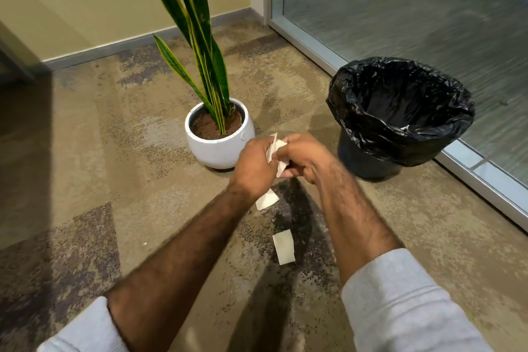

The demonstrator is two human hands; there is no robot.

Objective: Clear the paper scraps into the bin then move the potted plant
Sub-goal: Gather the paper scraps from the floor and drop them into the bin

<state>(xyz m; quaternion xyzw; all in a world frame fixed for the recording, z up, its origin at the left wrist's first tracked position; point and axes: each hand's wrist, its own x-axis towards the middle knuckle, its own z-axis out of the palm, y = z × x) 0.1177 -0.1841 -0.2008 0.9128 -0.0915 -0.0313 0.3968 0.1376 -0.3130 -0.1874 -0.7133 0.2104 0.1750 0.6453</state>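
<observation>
My left hand (pixel 255 167) and my right hand (pixel 307 157) meet above the carpet, both gripping a bunch of white paper scraps (pixel 275 148) between them. Two more paper scraps lie on the floor: one (pixel 267 199) partly under my left wrist, another (pixel 283 246) nearer to me. The potted plant, a snake plant in a round white pot (pixel 218 146), stands just behind my left hand. A bin lined with a black bag (pixel 400 114) stands to the right of my hands, with something pale inside it.
A glass wall with a metal floor frame (pixel 468 171) runs behind the bin on the right. A yellow wall with a grey skirting board (pixel 114 46) closes the far side. Patterned carpet spreads to the left and toward me.
</observation>
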